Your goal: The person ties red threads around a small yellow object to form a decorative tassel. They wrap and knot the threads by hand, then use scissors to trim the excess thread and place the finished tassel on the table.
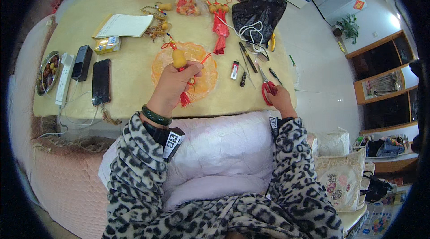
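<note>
My left hand point(178, 79) holds a gourd ornament point(179, 58) over an orange flower-shaped mat point(205, 86). Red cord loops rise above the gourd, and a red tassel point(184, 100) hangs below my fingers. A loose end of red cord point(206, 58) sticks out past my thumb. At the table's right side, my right hand point(281, 99) grips the red handles of a pair of scissors point(267, 88). The blades lie on the table, pointing away from me. Beside them are a pen point(275, 75), an awl point(243, 79) and a lighter point(234, 70).
Red-tasselled gourd ornaments point(220, 24) lie by a black plastic bag point(257, 14) with white cord. At left are a phone point(101, 82), a power strip point(64, 79) and a metal dish point(48, 71). A notebook point(126, 26) lies farther back. A pale cushion point(221, 151) covers my lap.
</note>
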Demonstrator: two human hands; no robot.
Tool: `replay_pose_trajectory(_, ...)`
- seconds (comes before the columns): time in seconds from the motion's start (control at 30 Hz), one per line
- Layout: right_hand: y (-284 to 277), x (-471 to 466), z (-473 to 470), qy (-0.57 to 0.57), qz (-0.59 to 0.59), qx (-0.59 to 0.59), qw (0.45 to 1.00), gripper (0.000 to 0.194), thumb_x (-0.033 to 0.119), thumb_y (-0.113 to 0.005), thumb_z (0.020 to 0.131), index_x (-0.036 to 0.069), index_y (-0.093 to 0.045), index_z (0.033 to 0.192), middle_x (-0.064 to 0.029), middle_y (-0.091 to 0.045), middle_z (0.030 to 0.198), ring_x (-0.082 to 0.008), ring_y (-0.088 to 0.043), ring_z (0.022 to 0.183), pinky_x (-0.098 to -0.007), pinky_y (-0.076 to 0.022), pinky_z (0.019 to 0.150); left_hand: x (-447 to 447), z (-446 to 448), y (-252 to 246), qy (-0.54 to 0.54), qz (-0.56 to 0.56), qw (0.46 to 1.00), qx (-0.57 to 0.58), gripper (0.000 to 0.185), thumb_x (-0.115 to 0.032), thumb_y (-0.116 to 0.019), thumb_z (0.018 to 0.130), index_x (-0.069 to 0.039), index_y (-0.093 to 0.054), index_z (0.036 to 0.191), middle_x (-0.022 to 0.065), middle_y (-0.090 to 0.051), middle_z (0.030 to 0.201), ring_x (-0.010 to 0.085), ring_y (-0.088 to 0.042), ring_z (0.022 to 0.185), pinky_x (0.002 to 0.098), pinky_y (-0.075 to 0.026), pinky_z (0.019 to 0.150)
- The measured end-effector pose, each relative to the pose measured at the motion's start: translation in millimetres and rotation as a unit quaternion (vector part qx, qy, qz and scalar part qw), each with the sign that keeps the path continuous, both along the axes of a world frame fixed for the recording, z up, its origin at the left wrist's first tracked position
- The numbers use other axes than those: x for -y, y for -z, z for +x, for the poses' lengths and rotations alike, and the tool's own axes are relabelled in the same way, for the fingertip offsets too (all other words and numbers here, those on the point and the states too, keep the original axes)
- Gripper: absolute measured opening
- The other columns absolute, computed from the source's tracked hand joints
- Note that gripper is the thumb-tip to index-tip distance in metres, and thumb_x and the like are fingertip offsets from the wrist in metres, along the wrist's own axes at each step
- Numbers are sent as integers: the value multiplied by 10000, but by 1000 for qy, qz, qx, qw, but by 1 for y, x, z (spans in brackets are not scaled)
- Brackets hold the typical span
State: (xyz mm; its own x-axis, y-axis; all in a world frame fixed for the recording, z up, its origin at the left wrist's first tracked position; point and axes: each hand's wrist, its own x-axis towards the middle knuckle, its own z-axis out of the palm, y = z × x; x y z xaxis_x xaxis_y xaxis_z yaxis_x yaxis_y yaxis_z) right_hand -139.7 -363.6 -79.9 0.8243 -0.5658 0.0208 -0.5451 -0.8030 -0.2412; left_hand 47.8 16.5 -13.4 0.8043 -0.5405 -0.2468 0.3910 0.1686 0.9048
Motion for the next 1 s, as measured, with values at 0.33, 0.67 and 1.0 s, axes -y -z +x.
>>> replay_pose_trajectory(0.33, -46, -43, -18, 70, 326, 18, 942, 340, 103, -691, 855, -38, -611, 1154, -80, -694, 983, -157, -658, 856, -303, -549, 762, -4, 6, 4, -21, -28, 999, 9, 76, -193, -704, 904, -122, -678, 896, -52, -633, 775, 14, -472, 599, 180, -321, 488)
replay_pose_trajectory(0.67, -89, -176, 45, -191, 600, -41, 776, 455, 417, -629, 969, 14, -575, 1173, 24, -530, 796, -72, -517, 694, -225, -434, 627, -15, 10, -3, -42, -20, 998, -30, 103, -168, -686, 896, -68, -679, 918, -40, -613, 803, 55, -532, 689, 240, -420, 609)
replay_pose_trajectory(1.0, -78, -210, 66, -212, 581, -54, 784, 509, 565, -562, 969, 58, -571, 1020, 16, -518, 774, -81, -516, 676, -233, -421, 613, -14, 10, 1, -39, -44, 998, -26, 146, -149, -671, 893, -32, -688, 979, -22, -630, 814, 72, -560, 695, 253, -453, 611)
